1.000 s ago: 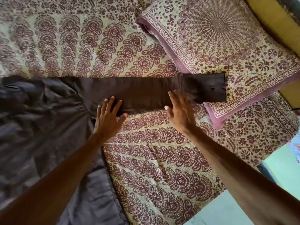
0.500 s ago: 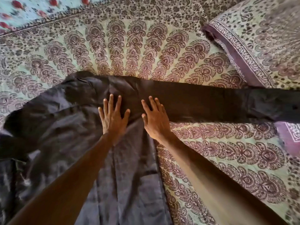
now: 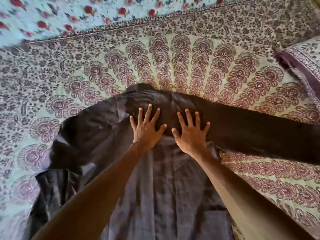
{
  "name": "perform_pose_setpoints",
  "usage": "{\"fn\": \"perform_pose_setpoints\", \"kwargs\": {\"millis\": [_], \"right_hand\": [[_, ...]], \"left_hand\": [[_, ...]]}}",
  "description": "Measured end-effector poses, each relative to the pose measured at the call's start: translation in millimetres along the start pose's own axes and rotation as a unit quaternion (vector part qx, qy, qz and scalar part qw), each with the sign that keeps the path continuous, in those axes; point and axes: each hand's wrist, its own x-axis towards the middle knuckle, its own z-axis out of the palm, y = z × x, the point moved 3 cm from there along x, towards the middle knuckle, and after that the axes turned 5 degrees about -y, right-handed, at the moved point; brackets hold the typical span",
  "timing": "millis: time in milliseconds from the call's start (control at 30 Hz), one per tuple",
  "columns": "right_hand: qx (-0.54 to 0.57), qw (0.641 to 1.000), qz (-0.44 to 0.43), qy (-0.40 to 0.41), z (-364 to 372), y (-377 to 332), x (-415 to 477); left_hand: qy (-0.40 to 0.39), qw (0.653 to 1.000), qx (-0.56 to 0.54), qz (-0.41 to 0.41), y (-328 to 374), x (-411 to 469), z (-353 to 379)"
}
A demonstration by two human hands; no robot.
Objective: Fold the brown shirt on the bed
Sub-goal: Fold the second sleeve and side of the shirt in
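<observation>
Brown shirt (image 3: 173,187) is spread on the bed (image 3: 190,63). Left hand (image 3: 147,131) & right hand (image 3: 190,135) are pressed flat at the shoulder, fingers (image 3: 149,110) splayed wide, nothing held. The sleeve (image 3: 259,135) is laid w/ long axis running rightward; right hand is judged nearer.

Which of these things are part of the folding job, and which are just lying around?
In the job: brown shirt, left hand and right hand pressing flat on it.
Just there: patterned bedspread underneath, pillow at right, flowered cloth at top.
</observation>
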Motion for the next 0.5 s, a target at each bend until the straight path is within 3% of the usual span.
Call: {"fn": "perform_pose_setpoints", "kwargs": {"millis": [133, 233, 300, 367, 433, 500], "right_hand": [[-0.009, 0.997, 0.08, -0.015, -22.5, -31.4, 10.5], [0.018, 0.999, 0.001, 0.034, -30.4, -77.3, 24.5], [0.057, 0.992, -0.102, 0.045, -25.1, -114.6, 34.9], [0.065, 0.985, -0.158, 0.031, -13.3, -149.0, 42.9], [0.062, 0.985, -0.16, 0.009, -5.2, -171.3, 50.2], [0.063, 0.989, -0.13, -0.018, 1.1, -179.0, 57.7]], "left_hand": [[0.11, 0.99, -0.091, 0.013, -31.8, -4.9, -41.8], [0.192, 0.978, -0.012, -0.081, -85.8, -6.2, -57.9], [0.19, 0.971, 0.015, -0.146, -126.5, 2.9, -65.2], [0.14, 0.972, 0.0, -0.187, -168.0, 16.1, -71.1], [0.081, 0.98, -0.025, -0.179, -195.6, 29.6, -80.4], [0.073, 0.985, -0.08, -0.136, -205.1, 39.2, -92.7]]}}
